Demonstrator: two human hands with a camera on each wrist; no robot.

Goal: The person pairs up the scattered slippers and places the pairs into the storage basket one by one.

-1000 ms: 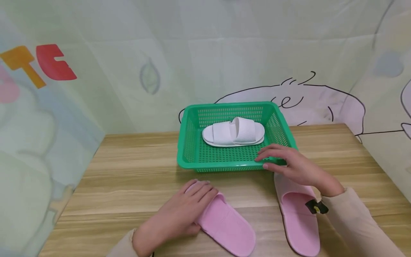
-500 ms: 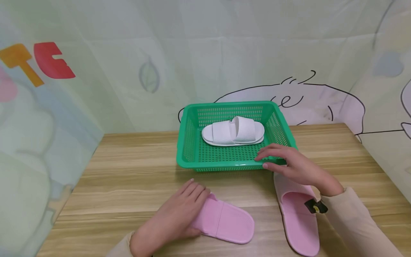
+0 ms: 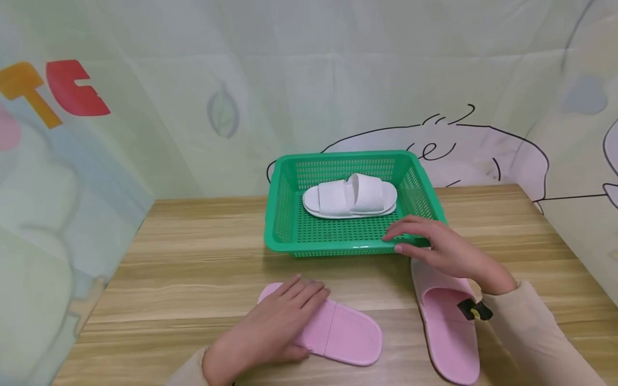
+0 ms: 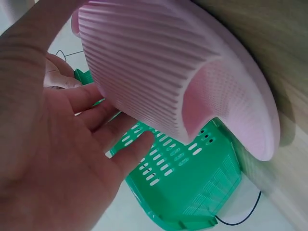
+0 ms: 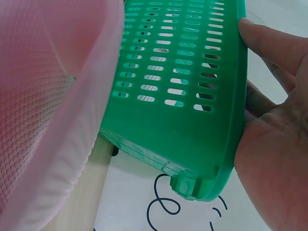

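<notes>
My left hand (image 3: 277, 327) rests across the strap of a pink slide slipper (image 3: 354, 335), which lies askew on the table with its toe end to the left. In the left wrist view the fingers (image 4: 130, 154) are relaxed beside the ribbed strap (image 4: 139, 62), not curled round it. At the front right corner of a green plastic basket (image 3: 333, 246), my right hand (image 3: 444, 249) rests loosely over the rim. Its thumb touches the rim's edge in the right wrist view. A second pink slipper (image 3: 451, 338) lies beneath that hand and forearm, its toe partly hidden.
Inside the basket lies a pair of white slide slippers (image 3: 350, 198). Basket and pink slippers stand on a wood-grain table (image 3: 193, 257). Behind it hangs a backdrop (image 3: 241, 96) with cartoon drawings. A small dark tag (image 3: 475, 310) sits by the right cuff.
The left slipper has turned so that it lies more crosswise, its heel end swinging away from me. My left hand has since shifted right along it. The right hand stays put.
</notes>
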